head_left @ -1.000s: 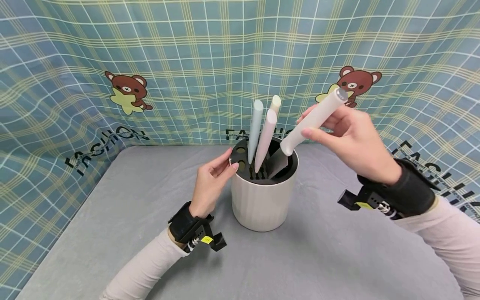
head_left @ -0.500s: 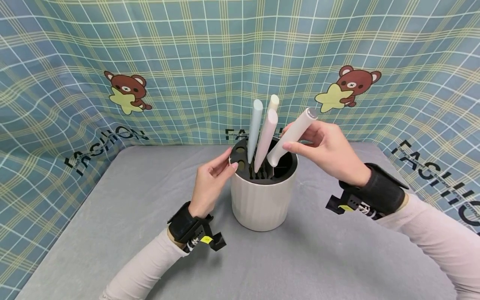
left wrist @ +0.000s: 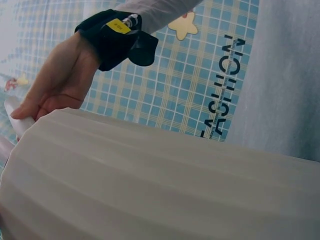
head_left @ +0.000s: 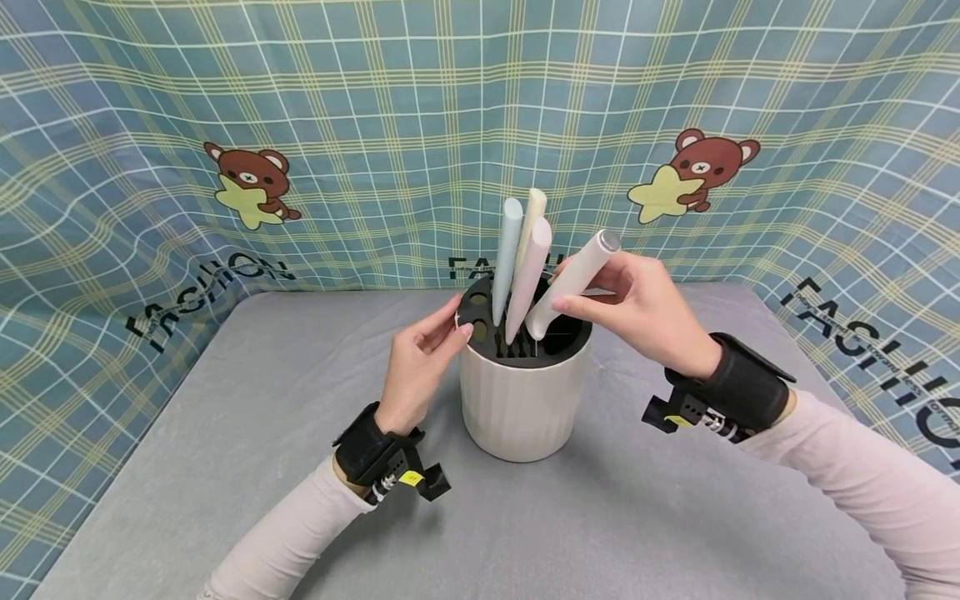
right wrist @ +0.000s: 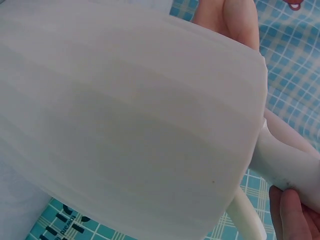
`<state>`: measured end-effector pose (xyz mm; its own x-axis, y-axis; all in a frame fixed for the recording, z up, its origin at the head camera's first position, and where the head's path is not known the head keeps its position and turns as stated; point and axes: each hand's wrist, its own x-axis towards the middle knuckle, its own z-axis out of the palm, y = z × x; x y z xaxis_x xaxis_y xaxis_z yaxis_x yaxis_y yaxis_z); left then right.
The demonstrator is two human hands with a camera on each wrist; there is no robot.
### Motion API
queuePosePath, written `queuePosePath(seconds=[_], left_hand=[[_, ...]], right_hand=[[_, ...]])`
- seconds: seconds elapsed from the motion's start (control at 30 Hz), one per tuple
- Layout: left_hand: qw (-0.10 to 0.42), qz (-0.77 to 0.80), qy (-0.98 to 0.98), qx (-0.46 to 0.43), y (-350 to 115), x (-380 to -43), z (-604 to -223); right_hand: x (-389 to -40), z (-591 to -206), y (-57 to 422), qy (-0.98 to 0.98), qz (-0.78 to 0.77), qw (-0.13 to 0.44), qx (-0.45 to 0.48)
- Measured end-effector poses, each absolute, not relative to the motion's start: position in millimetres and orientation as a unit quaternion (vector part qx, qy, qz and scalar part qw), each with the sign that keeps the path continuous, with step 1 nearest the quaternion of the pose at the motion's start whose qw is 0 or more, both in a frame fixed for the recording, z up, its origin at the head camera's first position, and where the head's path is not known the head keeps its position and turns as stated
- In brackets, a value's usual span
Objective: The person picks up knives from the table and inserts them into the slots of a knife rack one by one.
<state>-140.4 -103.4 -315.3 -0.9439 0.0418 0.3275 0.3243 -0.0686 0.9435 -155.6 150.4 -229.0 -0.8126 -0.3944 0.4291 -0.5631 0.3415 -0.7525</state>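
Observation:
My right hand (head_left: 645,312) pinches the white handle (head_left: 576,282) of a knife between thumb and fingers, tilted over the right part of a knife holder. The holder (head_left: 521,408) is a ribbed off-white cylinder with a black slotted top. Most of the knife's blade is hidden inside it. On the holder's left rim, my left hand (head_left: 416,367) grips with thumb and fingertips. A pale blue handle (head_left: 507,260), a pink handle (head_left: 529,279) and a cream handle (head_left: 537,202) stand up from the slots. In the right wrist view the white handle (right wrist: 292,162) leans out past the rim.
The holder stands on a grey cloth-covered table (head_left: 300,400). Behind and at both sides hangs a plaid curtain (head_left: 420,125) with printed bears. Round holes (head_left: 478,310) mark the left part of the holder's top.
My right hand has moved left and down with the knife, and the blade, seen above the opening before, has sunk into the holder. My left hand stays on the rim.

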Motion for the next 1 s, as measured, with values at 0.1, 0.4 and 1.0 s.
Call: queuePosePath(seconds=[0.1, 0.4, 1.0], left_hand=[[0.100, -0.719, -0.674, -0.138, -103.7, -140.5, -315.6], [0.097, -0.718, -0.676, -0.137, -104.6, -141.3, -316.1], [0.085, -0.707, -0.686, -0.148, -107.5, -143.6, -314.0]], right_hand=[[-153.6, -231.8, 149.9, -0.810, 0.496, 0.089, 0.300], [-150.0, -239.6, 147.3, -0.780, 0.528, 0.100, 0.322], [-149.2, -243.9, 140.4, -0.755, 0.541, 0.113, 0.352]])
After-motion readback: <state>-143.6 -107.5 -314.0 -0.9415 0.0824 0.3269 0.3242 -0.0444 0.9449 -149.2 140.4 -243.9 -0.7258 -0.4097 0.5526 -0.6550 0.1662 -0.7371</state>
